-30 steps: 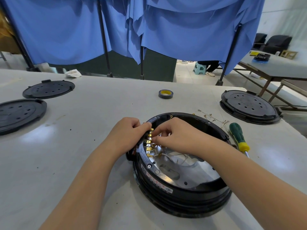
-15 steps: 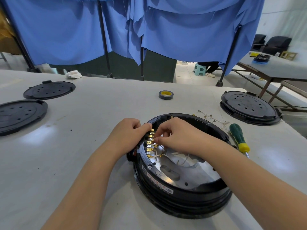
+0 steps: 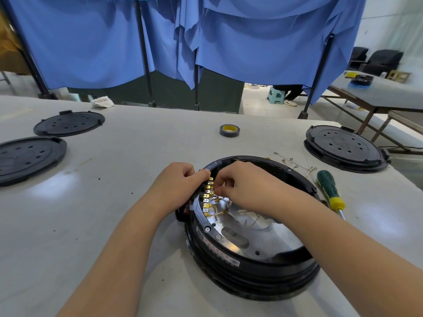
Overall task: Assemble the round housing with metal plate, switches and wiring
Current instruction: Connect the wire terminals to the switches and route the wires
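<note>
Black round housing (image 3: pixel 249 268), shiny metal plate (image 3: pixel 270 239) inside, both hands pinching brass terminals (image 3: pixel 208 195)

Pale counter (image 3: pixel 137 161) carries the round housing (image 3: pixel 251 268), three black lids (image 3: pixel 68 123), a tape roll (image 3: pixel 229 130), a screwdriver (image 3: pixel 329 191) and loose wires (image 3: pixel 293 162).

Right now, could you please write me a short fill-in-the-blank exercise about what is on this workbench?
1. The screwdriver lying to the right of the round housing has a green and ____ handle.
2. Both the left hand and the right hand work at a row of ____-coloured terminals inside the housing.
3. The roll of tape lies ____ the housing, farther from the person.
4. To the person's left lie ____ loose black lids.

Missing words: yellow; gold; beyond; two
</note>
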